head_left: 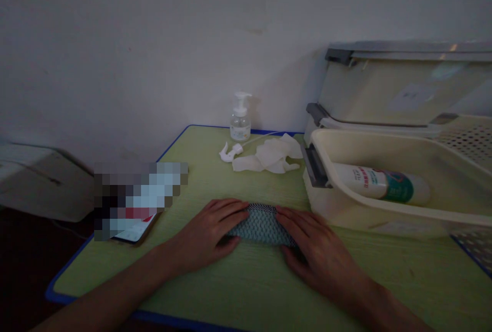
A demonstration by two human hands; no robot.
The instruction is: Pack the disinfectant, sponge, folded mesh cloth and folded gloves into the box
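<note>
A blue-green cloth (263, 227) with a bumpy weave and a dark checked edge lies low over the table in the middle of the head view. It looks folded into a long pad, and its ends are hidden under my fingers. My left hand (219, 229) grips the left end, with fingers on top and thumb at the near side. The right end is held the same way by my right hand (311, 245).
The green table (192, 291) has a blue rim. Behind the hands are a clear pump bottle (240, 126), a white spray head (230, 151) and crumpled white tissue (269, 155). A phone (136, 229), partly pixelated, lies left. Right stands a cream bin (384, 214) holding a spray can (380, 183).
</note>
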